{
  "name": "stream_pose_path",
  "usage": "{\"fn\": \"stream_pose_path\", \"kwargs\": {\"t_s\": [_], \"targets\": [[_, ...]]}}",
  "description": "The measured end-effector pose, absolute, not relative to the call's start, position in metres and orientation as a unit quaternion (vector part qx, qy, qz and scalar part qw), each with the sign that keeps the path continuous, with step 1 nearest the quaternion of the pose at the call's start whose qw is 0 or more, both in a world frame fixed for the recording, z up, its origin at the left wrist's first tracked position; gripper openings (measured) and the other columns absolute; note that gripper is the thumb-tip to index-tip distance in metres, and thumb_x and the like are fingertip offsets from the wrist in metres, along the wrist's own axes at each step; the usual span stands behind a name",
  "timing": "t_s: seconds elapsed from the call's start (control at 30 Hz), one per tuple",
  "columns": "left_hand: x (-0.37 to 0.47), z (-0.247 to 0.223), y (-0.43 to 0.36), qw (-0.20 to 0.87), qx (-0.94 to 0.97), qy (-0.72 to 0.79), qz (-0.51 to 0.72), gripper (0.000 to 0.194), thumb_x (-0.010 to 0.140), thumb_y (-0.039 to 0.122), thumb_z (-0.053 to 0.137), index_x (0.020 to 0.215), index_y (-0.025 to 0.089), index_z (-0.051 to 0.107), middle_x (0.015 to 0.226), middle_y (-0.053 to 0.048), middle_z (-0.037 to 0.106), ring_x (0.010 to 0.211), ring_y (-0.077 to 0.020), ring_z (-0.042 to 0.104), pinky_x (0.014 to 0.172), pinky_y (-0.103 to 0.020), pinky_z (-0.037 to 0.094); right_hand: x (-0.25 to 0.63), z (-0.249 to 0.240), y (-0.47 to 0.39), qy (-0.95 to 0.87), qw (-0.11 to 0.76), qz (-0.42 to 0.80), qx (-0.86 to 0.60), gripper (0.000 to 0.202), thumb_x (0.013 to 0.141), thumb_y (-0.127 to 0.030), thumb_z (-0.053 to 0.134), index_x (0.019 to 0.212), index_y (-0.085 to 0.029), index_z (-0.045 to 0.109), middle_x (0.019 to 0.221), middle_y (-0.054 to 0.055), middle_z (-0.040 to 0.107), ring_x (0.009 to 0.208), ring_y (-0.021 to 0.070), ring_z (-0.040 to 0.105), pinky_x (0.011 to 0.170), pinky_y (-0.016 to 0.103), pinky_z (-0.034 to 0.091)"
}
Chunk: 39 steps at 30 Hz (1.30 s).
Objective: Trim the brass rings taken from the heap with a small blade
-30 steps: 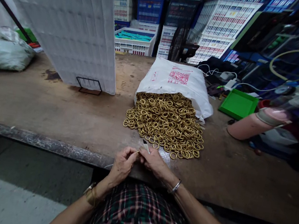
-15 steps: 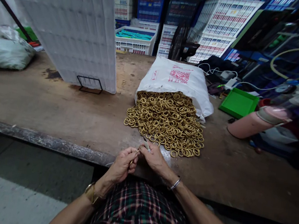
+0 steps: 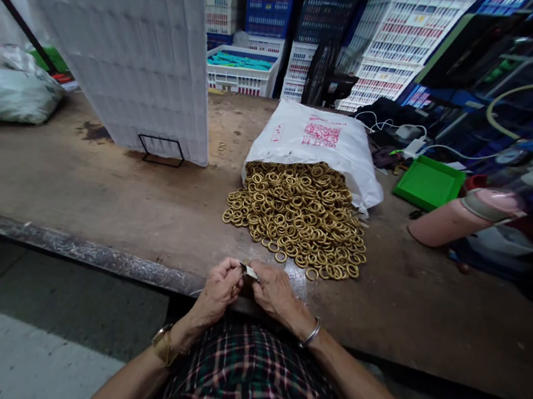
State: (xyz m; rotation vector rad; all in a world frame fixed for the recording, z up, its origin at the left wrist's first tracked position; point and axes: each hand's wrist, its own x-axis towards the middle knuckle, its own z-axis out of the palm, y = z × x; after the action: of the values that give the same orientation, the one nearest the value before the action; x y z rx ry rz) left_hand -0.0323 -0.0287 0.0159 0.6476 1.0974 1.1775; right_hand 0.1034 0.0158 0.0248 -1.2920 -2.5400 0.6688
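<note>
My right hand (image 3: 277, 292) is closed round a small knife (image 3: 251, 272), its pale body between thumb and fingers and its dark tip pointing left. That tip meets the fingertips of my left hand (image 3: 221, 287), which is pinched shut in front of the table edge. A brass-coloured ring showed in my left fingers a moment ago; now they mostly hide it. Just beyond both hands, a heap of brass-coloured rings (image 3: 301, 222) spills from the mouth of a white sack (image 3: 302, 134) with red print.
A tall white padded panel (image 3: 158, 54) stands on the wooden table (image 3: 94, 199) at left, by a black wire stand (image 3: 160, 150). To the right are a green tray (image 3: 428, 184) and a leaning pink bottle (image 3: 461, 217). Stacked crates (image 3: 393, 37) stand behind.
The knife has turned from pointing up and away to pointing left, its tip now at my left fingers. My left hand has rolled slightly, hiding the ring.
</note>
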Motion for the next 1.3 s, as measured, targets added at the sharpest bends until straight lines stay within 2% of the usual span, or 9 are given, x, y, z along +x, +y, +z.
{"fn": "stream_pose_path", "kwargs": {"t_s": [0.27, 0.53, 0.67, 0.77, 0.93, 1.07, 1.17, 1.3], "targets": [[-0.034, 0.011, -0.029, 0.632, 0.31, 0.488, 0.515, 0.03, 0.075, 0.045, 0.056, 0.078, 0.018, 0.046, 0.05, 0.009, 0.04, 0.037, -0.0021, 0.028, 0.036, -0.014, 0.019, 0.102, 0.03, 0.016, -0.869, 0.088, 0.197, -0.445, 0.023, 0.068, -0.007, 0.04, 0.082, -0.017, 0.055, 0.071, 0.003, 0.06, 0.061, 0.0132, 0.047, 0.056, 0.025, 0.024], [-0.035, 0.007, -0.032, 0.622, 0.325, 0.494, 0.513, 0.029, 0.076, 0.045, 0.056, 0.076, 0.018, 0.045, 0.051, 0.008, 0.042, 0.038, -0.0018, 0.029, 0.037, -0.014, 0.021, 0.1, 0.029, 0.016, -0.866, 0.019, 0.198, -0.459, 0.026, 0.074, -0.01, 0.04, 0.094, -0.016, 0.055, 0.077, 0.006, 0.064, 0.065, 0.0155, 0.054, 0.056, 0.026, 0.025], [-0.033, 0.022, -0.037, 0.666, 0.305, 0.454, 0.508, 0.027, 0.076, 0.041, 0.059, 0.073, 0.017, 0.046, 0.049, 0.009, 0.041, 0.035, -0.0009, 0.026, 0.035, -0.014, 0.019, 0.107, 0.021, 0.025, -0.85, 0.0, 0.174, -0.497, 0.029, 0.078, -0.013, 0.037, 0.102, -0.015, 0.054, 0.076, 0.007, 0.064, 0.066, 0.0161, 0.055, 0.057, 0.026, 0.027], [-0.033, 0.034, -0.037, 0.724, 0.234, 0.398, 0.513, 0.025, 0.074, 0.037, 0.062, 0.076, 0.017, 0.047, 0.051, 0.008, 0.041, 0.035, -0.001, 0.025, 0.033, -0.014, 0.015, 0.114, 0.015, 0.034, -0.831, 0.029, 0.143, -0.537, 0.026, 0.081, -0.015, 0.036, 0.1, -0.015, 0.054, 0.079, 0.006, 0.064, 0.068, 0.0157, 0.056, 0.058, 0.025, 0.028], [-0.037, 0.032, -0.032, 0.778, 0.086, 0.362, 0.507, 0.025, 0.071, 0.034, 0.064, 0.073, 0.015, 0.048, 0.061, 0.003, 0.05, 0.04, -0.0012, 0.034, 0.034, -0.012, 0.02, 0.117, 0.013, 0.049, -0.802, 0.083, 0.08, -0.586, 0.017, 0.085, -0.021, 0.037, 0.096, -0.019, 0.051, 0.086, 0.005, 0.064, 0.072, 0.0155, 0.058, 0.058, 0.025, 0.028], [-0.039, 0.025, -0.032, 0.769, 0.062, 0.377, 0.513, 0.022, 0.071, 0.03, 0.065, 0.072, 0.013, 0.05, 0.071, -0.003, 0.059, 0.046, -0.0036, 0.044, 0.036, -0.013, 0.027, 0.114, 0.012, 0.057, -0.791, 0.047, 0.065, -0.607, 0.019, 0.089, -0.028, 0.035, 0.099, -0.02, 0.049, 0.091, 0.006, 0.064, 0.075, 0.0163, 0.059, 0.057, 0.024, 0.029], [-0.04, 0.024, -0.032, 0.77, 0.053, 0.376, 0.513, 0.021, 0.068, 0.028, 0.066, 0.07, 0.014, 0.051, 0.067, -0.002, 0.059, 0.044, -0.0045, 0.044, 0.035, -0.014, 0.027, 0.113, 0.011, 0.059, -0.79, 0.02, 0.061, -0.61, 0.021, 0.09, -0.027, 0.032, 0.102, -0.02, 0.048, 0.094, 0.008, 0.062, 0.077, 0.017, 0.059, 0.059, 0.025, 0.032], [-0.042, 0.023, -0.031, 0.784, 0.034, 0.351, 0.511, 0.017, 0.066, 0.025, 0.066, 0.071, 0.015, 0.053, 0.062, 0.0, 0.057, 0.043, -0.0054, 0.044, 0.035, -0.014, 0.027, 0.115, 0.009, 0.058, -0.793, 0.024, 0.048, -0.607, 0.021, 0.09, -0.022, 0.032, 0.101, -0.02, 0.049, 0.095, 0.008, 0.061, 0.076, 0.0179, 0.059, 0.057, 0.027, 0.033]]}}
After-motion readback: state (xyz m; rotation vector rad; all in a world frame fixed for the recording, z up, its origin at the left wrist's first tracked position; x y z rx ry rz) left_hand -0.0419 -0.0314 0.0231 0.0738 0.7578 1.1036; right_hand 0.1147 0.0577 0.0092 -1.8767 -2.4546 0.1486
